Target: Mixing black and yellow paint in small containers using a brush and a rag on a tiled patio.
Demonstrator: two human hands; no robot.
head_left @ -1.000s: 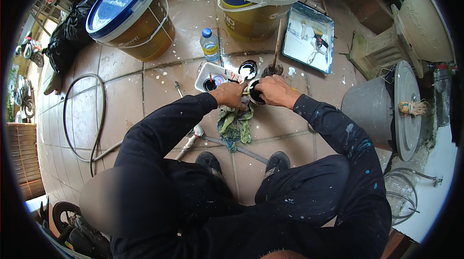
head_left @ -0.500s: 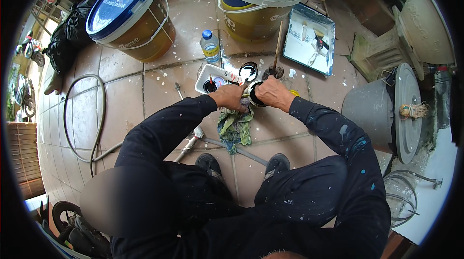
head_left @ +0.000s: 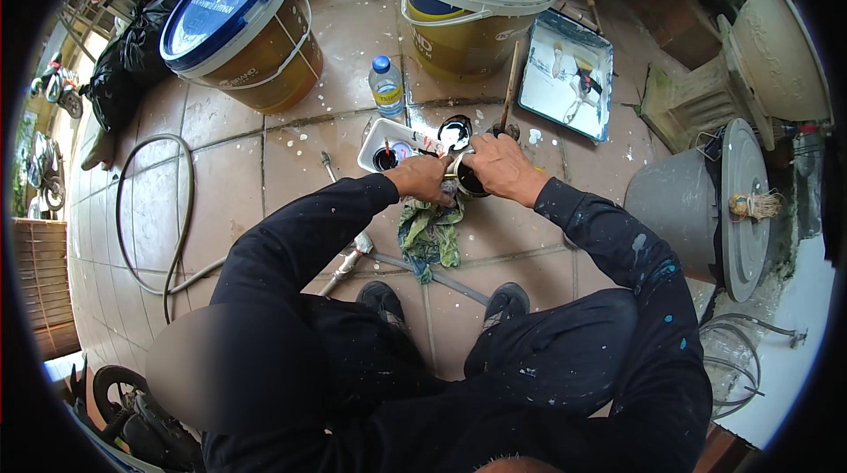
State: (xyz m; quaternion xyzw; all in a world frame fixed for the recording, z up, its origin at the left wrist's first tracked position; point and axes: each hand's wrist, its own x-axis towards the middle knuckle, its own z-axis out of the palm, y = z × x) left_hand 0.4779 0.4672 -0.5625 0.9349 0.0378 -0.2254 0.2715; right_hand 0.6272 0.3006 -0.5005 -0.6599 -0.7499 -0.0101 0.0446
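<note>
A small paint tin (head_left: 470,183) with a dark inside stands on the tiles between my hands. My left hand (head_left: 423,179) is closed at its left side, fingers on the rim. Over the tin's far right rim, my right hand (head_left: 501,167) is curled; whatever its fingertips hold is hidden. A green patterned rag (head_left: 430,235) lies crumpled below the left hand. Beyond the tin lies a round lid (head_left: 454,132) smeared with black paint. A wooden stick (head_left: 511,85) rises behind the right hand. A white plastic tray (head_left: 371,157) with a dark paint cup (head_left: 384,160) sits left of the lid.
Two large paint buckets, one left (head_left: 275,67) and one ahead (head_left: 463,36), stand beyond a water bottle (head_left: 386,89). A paint tray (head_left: 565,111) with brushes lies ahead right. Hose (head_left: 187,199) loops left; a grey lidded bin (head_left: 670,208) stands right.
My right hand has shifted slightly up and left across the tin's rim, now covering the foot of the wooden stick. The left hand stays at the tin.
</note>
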